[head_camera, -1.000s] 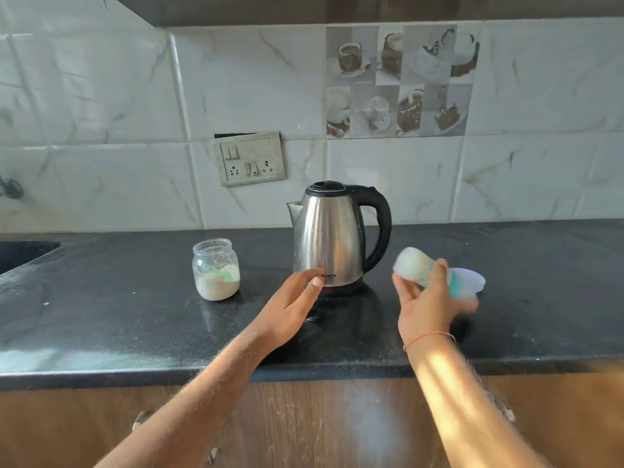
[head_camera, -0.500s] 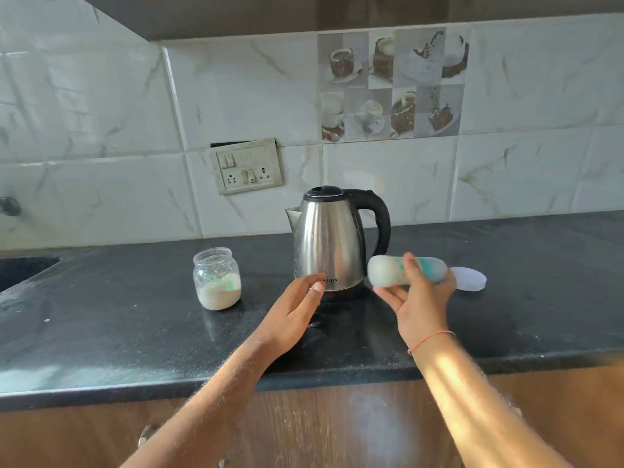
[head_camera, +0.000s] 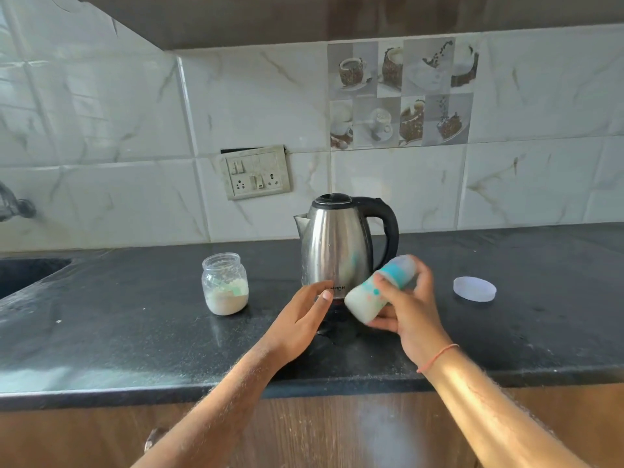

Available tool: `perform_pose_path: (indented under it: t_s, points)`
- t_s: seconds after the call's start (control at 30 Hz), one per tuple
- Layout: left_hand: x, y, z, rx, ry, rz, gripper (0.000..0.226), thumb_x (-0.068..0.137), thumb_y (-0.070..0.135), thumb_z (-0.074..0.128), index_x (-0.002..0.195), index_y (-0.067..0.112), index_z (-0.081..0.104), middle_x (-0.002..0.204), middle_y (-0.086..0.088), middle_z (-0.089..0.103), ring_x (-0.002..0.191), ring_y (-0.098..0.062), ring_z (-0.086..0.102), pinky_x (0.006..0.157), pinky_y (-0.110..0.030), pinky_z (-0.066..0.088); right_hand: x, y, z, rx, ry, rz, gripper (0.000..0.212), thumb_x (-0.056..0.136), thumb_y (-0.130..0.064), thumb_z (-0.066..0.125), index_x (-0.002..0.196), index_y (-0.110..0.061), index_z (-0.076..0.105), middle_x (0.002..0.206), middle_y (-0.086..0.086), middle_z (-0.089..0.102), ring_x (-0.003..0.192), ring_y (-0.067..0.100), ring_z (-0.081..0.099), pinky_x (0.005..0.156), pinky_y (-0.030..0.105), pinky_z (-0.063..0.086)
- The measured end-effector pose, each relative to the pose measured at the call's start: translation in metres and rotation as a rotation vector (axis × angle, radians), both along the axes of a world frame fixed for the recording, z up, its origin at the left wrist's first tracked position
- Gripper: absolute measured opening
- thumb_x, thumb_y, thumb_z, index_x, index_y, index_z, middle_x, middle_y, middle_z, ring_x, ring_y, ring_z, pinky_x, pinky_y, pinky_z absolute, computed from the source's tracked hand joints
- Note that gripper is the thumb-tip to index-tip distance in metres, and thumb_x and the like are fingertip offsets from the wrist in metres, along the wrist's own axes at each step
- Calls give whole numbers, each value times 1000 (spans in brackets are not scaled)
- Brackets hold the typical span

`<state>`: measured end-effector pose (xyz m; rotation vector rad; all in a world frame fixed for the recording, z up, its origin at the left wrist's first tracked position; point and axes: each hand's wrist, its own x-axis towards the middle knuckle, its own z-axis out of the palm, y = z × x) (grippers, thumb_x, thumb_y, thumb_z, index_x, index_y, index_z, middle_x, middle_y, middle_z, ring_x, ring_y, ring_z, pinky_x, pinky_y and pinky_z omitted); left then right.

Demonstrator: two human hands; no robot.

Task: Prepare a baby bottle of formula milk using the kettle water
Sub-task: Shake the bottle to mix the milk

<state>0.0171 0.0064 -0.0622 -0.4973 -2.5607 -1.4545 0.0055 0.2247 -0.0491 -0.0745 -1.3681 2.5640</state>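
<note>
Black stone counter (head_camera: 101, 332), marble-tiled wall (head_camera: 236, 96); right grip (head_camera: 410, 307) clasps bottle (head_camera: 374, 292), left grip (head_camera: 299, 320) relaxed.

Home kitchen. Black stone countertop (head_camera: 101, 332) over wood-grain cabinet fronts (head_camera: 337, 430), white marble-look wall tiles (head_camera: 101, 130) with a coffee-cup decor tile (head_camera: 401, 92) upper right. Switch-and-socket plate (head_camera: 256, 172) mid-frame, steel electric kettle (head_camera: 337, 248) below it, sink edge (head_camera: 27, 271) and tap (head_camera: 13, 206) at left.

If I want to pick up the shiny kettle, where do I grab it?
Grab the kettle by its black handle, the loop on its right side, coming from the right. The loop leaves room for fingers, and the spout points left, away from you. The steel body may be hot.
</note>
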Motion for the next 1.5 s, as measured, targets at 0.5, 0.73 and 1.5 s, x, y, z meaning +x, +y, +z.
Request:
perform_pose_path:
  t_s: [0.5,0.73,1.5]
  points:
    - [-1,-1,0,-6,-13,-2,69,101,79,36,157,40,52,155,16,58,138,-7,60,123,-43,47,-3,3,-6,-12,24,-17,66,96,-23,83,145,-37,41,138,12,60,108,42,78,69,56,67]
    - [-4,0,-2,-7,-8,-10,74,99,87,32,155,43,52,155,17,57,138,-8,60,123,-43,47,-4,9,1,-187,14,-169,67,98,-19,80,148,-33,36,139,11,61,111,39,76,66,55,67]
    - [-5,0,-3,-24,5,-21,61,104,74,35,154,42,52,154,16,57,137,-7,60,120,-34,46,-14,9,-5,-411,56,-340,70,99,-23,79,148,-33,31,145,10,56,117,39,73,70,53,68]
